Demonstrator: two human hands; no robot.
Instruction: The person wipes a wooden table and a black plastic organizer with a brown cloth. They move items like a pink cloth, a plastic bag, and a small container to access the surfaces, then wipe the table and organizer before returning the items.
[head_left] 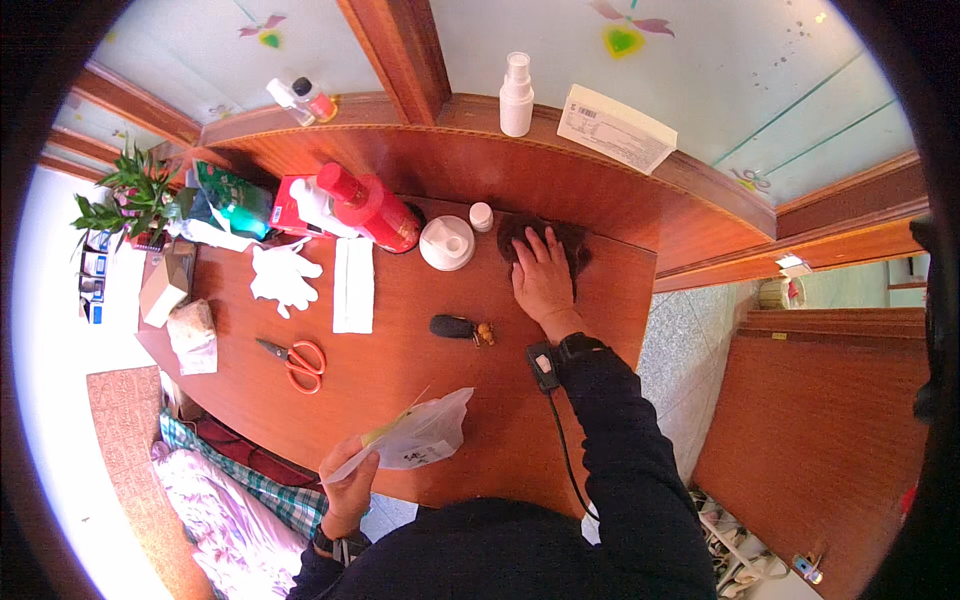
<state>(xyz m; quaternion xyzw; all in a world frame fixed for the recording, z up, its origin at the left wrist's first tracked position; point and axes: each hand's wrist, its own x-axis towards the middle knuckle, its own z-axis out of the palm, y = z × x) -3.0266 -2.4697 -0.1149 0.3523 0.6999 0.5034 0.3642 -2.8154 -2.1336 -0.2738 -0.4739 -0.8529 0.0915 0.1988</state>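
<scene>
Dark matte fabric of my top point(520, 560) lay nearest the viewpoint, continuing into the ribbed-looking folds of my right sleeve point(635, 440). Left grip point(350, 484): closed on one end of a translucent plastic bag point(438, 438), thin-walled, creased and darkly printed, with a yellowish patch near my fingers. I held it over the near part of the tabletop point(400, 370), a smooth, reddish-brown wooden surface. Right grip point(544, 278): open, palm down, fingers spread across a dark, soft-looking bundle point(582, 240) toward the tabletop's far right; its exact material I could not tell. Between the two grips lay a rounded black case point(453, 326) beside a small brown charm point(486, 333). Farther left were scissors point(306, 368) with looped orange-red handles, a flat white rectangular sheet point(353, 285) and limp, crumpled white gloves point(286, 276). Behind them leaned a glossy red bottle point(385, 215); just right of it stood a squat, round white container point(446, 244) and a small white capped bottle point(481, 217). Pale glass panels point(540, 30) in wooden frames rose beyond.
</scene>
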